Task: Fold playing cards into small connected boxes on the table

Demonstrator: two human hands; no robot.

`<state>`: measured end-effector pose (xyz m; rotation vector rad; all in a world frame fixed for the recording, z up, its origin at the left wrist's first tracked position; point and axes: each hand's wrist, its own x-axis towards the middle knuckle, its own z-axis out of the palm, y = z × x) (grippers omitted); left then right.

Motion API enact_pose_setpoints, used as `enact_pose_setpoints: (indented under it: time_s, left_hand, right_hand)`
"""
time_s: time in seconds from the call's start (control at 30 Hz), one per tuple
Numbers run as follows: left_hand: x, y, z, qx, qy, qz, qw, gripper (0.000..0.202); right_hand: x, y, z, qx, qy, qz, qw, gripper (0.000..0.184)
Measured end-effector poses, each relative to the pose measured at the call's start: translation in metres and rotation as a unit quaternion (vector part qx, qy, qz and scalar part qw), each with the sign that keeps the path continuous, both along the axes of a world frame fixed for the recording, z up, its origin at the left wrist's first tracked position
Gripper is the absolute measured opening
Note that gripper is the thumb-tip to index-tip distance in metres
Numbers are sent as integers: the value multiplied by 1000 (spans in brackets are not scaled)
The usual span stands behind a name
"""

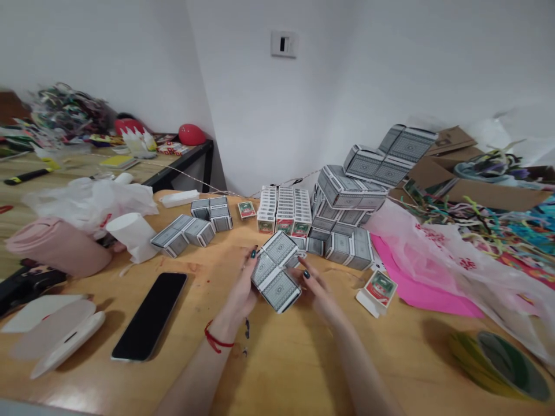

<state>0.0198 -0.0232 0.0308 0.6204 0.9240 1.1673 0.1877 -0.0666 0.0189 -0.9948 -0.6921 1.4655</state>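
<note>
A stepped block of joined grey playing-card boxes is held tilted above the wooden table, in front of me. My left hand grips its left side, thumb on the near face and the other fingers hidden behind. From the right, my right hand closes its fingers on the block's notched edge; part of them is hidden. Beyond the block stand rows of small white-and-red card boxes. A tall stack of similar grey blocks rises to their right. More grey blocks lie at the left.
A black phone lies left of my arms. A roll of pink material and a white paper roll are farther left. At right are an opened card box, pink sheets and a tape roll. A cardboard carton stands behind.
</note>
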Motion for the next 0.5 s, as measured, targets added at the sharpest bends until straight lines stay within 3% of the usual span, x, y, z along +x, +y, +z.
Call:
enact_pose_setpoints:
  time_s: [0.1, 0.27, 0.33, 0.5]
  left_hand:
    - [-4, 0, 3, 56, 76, -37, 995, 58]
    - [-7, -3, 12, 239, 256, -76, 934, 31]
    - [-5, -3, 11, 260, 278, -85, 921, 31]
    - [-3, -4, 4, 248, 288, -96, 920, 31]
  right_hand:
    - [-1, 0, -5, -11, -34, 17, 999, 42]
    - [-10, 2, -8, -18, -56, -22, 998, 35]
    - [-14, 3, -7, -17, -65, -35, 997, 37]
    - [-12, 3, -3, -37, -67, -31, 997, 44]
